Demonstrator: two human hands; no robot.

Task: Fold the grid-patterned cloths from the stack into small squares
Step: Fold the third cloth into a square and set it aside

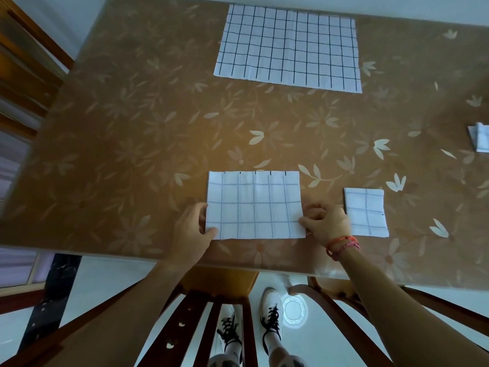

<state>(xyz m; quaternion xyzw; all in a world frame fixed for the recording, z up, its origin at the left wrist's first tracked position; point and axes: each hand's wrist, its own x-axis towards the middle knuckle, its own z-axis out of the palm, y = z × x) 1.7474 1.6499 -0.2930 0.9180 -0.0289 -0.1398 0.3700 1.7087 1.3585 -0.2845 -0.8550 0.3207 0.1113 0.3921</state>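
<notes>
A half-folded cloth (254, 205) lay near the table's (132, 144) near edge, the left hand (191, 229) pinching its near-left corner and the right hand (326, 223) pinching its right edge. A small folded square (366, 211) sat just right of it; the stack (288, 47) lay flat at the far side.

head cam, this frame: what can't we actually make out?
- White item at the right edge of the head view: cut off by the frame, so its shape and fold are unclear.
- Flat grid-patterned cloth stack at the far side: its layer count does not show from above.
- Half-folded grid cloth: the left hand and right hand cover its near corners, so their grip is unclear.
- Small folded grid square: its near-left corner is behind the right hand.
</notes>
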